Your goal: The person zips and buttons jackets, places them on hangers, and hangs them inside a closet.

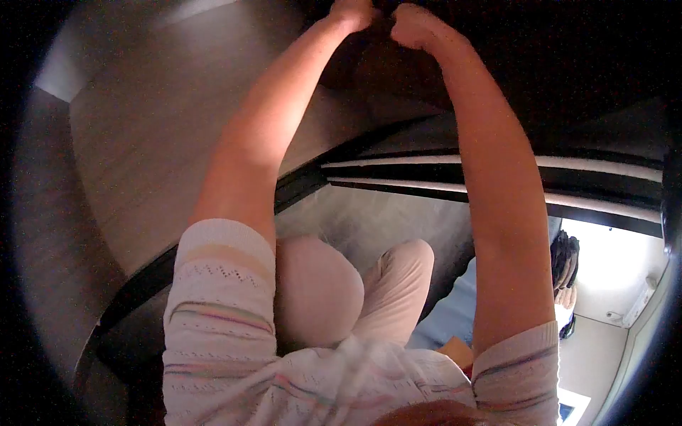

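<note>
Both arms stretch up and away from me into a dark space. At the top edge of the view is my left hand, partly cut off, its visible fingers curled inward. A short gap to its right, my right hand is closed, with its fingers bent. Dark material lies around and below the hands, too dim to name. Whatever the fingers hold is lost in that darkness.
To the left rises a wood-grain panel with a dark curved edge. Pale horizontal strips cross behind my right arm. Below are my bent knees in light trousers. Dark hanging items and a bright wall appear at right.
</note>
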